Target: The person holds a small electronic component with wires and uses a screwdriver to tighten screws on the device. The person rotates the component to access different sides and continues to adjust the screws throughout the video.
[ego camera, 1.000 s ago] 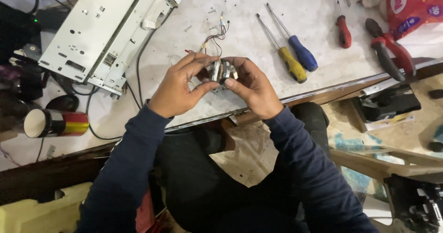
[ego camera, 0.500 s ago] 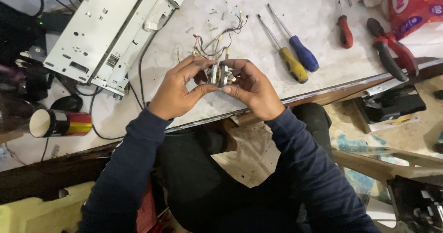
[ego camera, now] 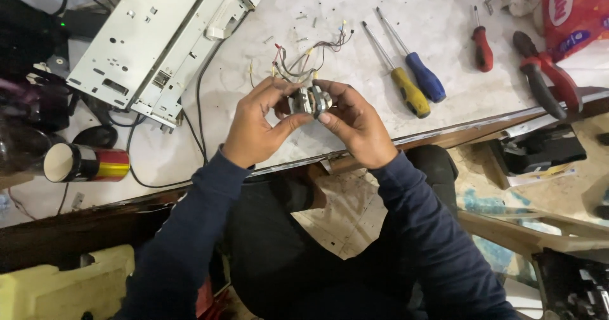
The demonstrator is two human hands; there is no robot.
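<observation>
My left hand (ego camera: 257,125) and my right hand (ego camera: 356,124) together hold a small round metal motor-like part (ego camera: 309,100) above the front of the white workbench (ego camera: 266,22). Fingertips of both hands pinch it from either side. A bundle of thin coloured wires (ego camera: 311,55) runs from the part up and away over the bench top. Both arms wear dark blue sleeves.
A grey metal chassis (ego camera: 158,38) lies at the back left with a black cable (ego camera: 200,114) from it. A yellow-handled screwdriver (ego camera: 399,82), a blue-handled one (ego camera: 419,69), a small red one (ego camera: 482,44) and red pliers (ego camera: 549,72) lie to the right. A striped can (ego camera: 85,163) lies at left.
The wire bundle, tucked near the hands before, now stretches out further over the bench. Both hands keep their hold on the part with little movement.
</observation>
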